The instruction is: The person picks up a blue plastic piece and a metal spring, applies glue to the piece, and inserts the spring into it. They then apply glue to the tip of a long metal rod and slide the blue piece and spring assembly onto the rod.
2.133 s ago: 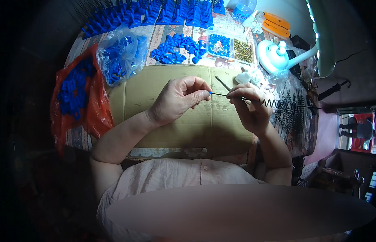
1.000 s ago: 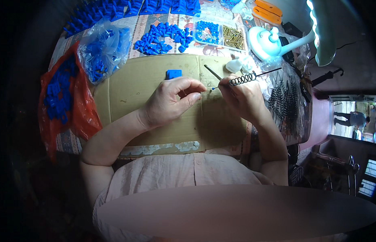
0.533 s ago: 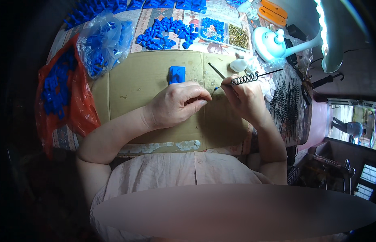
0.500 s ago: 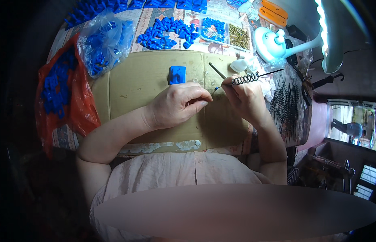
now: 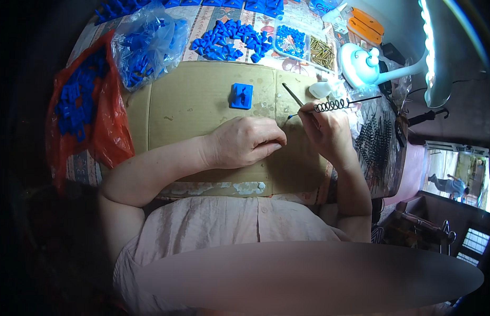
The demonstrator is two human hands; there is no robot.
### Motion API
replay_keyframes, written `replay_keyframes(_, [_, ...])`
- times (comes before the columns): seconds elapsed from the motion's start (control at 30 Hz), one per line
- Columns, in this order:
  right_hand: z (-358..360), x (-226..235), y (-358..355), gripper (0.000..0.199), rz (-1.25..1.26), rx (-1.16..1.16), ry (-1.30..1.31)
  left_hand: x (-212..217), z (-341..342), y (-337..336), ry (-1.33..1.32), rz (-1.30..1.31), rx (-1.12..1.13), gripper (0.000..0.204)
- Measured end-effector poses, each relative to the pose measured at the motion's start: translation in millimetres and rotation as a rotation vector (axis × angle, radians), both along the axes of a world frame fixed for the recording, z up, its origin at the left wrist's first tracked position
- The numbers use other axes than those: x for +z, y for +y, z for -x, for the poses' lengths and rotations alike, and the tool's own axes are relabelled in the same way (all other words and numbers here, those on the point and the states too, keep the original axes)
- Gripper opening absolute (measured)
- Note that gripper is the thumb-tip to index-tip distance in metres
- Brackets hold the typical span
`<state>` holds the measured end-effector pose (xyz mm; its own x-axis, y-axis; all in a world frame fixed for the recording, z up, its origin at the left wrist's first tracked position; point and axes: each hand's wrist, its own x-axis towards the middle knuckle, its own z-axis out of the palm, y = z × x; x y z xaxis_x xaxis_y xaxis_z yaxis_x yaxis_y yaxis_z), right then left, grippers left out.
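Note:
My right hand (image 5: 332, 129) is closed round a black coiled wire (image 5: 333, 105), whose straight end points right. A small blue tip (image 5: 290, 116) shows at the left of these fingers, probably on the same wire. A slim dark stick (image 5: 293, 96) also slants up from this hand's grip. My left hand (image 5: 249, 141) is closed with its fingers curled, just left of the right hand and above the cardboard (image 5: 195, 113); whether anything is in it is hidden. Beyond it, a blue square-based plastic part (image 5: 242, 96) lies on the cardboard.
At the back are a heap of blue cone-shaped pieces (image 5: 218, 45) and a clear box (image 5: 279, 50) with blue bits and brass screws (image 5: 322, 52). A red bag (image 5: 111, 121) and clear bag (image 5: 150, 47) lie left. A lamp (image 5: 363, 66), white bottle (image 5: 321, 89) and black coils (image 5: 374, 137) stand right.
The whole view has shifted slightly, so the table things sit a little further right. My left fingers have curled closer together; my right hand keeps its grip on the coiled wire.

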<state>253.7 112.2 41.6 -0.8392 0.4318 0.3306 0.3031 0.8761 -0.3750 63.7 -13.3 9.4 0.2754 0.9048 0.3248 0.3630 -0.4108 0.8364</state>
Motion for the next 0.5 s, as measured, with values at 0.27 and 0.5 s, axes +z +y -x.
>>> replay_keyframes(0.27, [0.6,-0.8,-0.5,0.006,-0.015,-0.019,0.005,-2.0,-0.3,0.0,0.004,0.009,-0.022,0.011])
replay_keyframes(0.5, [0.7,-2.9,1.5,0.009,-0.041,-0.001,0.02,-2.7,-0.6,0.6,0.003,-0.011,-0.026,0.011])
